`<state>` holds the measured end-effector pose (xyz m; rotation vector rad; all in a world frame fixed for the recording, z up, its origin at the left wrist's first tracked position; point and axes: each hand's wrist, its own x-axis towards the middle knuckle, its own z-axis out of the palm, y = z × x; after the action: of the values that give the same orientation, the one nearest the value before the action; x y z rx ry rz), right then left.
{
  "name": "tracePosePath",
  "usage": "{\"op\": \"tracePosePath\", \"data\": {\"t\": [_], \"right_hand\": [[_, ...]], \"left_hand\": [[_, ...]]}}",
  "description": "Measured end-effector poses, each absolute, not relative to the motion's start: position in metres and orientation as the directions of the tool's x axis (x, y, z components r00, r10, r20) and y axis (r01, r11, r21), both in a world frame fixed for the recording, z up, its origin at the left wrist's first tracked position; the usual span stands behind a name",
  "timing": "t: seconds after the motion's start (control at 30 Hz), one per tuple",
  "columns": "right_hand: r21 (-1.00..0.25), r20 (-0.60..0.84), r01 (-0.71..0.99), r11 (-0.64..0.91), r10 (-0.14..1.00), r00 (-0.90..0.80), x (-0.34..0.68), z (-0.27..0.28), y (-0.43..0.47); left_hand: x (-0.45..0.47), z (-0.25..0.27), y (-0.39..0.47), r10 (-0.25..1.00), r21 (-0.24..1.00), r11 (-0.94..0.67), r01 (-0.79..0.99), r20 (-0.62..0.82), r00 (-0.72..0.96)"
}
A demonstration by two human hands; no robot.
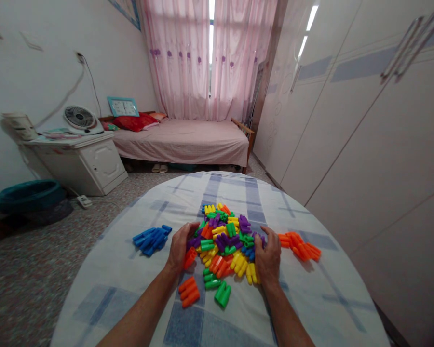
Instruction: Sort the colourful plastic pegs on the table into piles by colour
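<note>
A heap of plastic building pieces (pixel 222 230) in yellow, green, purple, orange and blue lies mid-table. My left hand (pixel 180 246) rests against the heap's left side, fingers curved but apart, with an orange piece (pixel 190 258) beside its palm. On the opposite side, my right hand (pixel 268 254) cups the edge near yellow pieces (pixel 252 273), thumb and fingers spread. Neither hand visibly grips a piece; some fingertips are partly hidden. Blue pieces (pixel 152 240) form a group left of my left hand. Orange pieces (pixel 300 246) are grouped to the right of my right hand.
Nearer me lie a loose orange piece (pixel 189 292) and a green piece (pixel 223 295). A checked cloth (pixel 130 308) covers the round table. Beyond stand a bed (pixel 188 142), a white cabinet (pixel 103 161) with a fan (pixel 80 118), and a wardrobe (pixel 347 144) at right.
</note>
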<state>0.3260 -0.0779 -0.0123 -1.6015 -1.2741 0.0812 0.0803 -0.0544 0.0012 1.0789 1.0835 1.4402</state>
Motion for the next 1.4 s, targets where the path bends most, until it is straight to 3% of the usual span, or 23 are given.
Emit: {"op": "tracePosePath", "data": {"t": [0.2,1.3,1.4], "right_hand": [[-0.724,0.398,0.686,0.068,0.854,0.335,0.3263,-0.0173,-0.0757],[-0.737,0.381,0.671,0.084,0.872,0.308,0.3274,-0.0173,-0.0756],[-0.756,0.435,0.646,0.110,0.821,0.369,0.3240,-0.0130,-0.0775]], "left_hand": [[0.0806,-0.0014,-0.0533,0.987,0.980,-0.138,-0.144,0.123,-0.104],[0.0814,-0.0007,-0.0539,0.983,0.984,-0.160,-0.078,0.151,-0.108],[0.0811,-0.0030,-0.0526,0.982,0.984,-0.160,-0.080,0.150,-0.111]]}}
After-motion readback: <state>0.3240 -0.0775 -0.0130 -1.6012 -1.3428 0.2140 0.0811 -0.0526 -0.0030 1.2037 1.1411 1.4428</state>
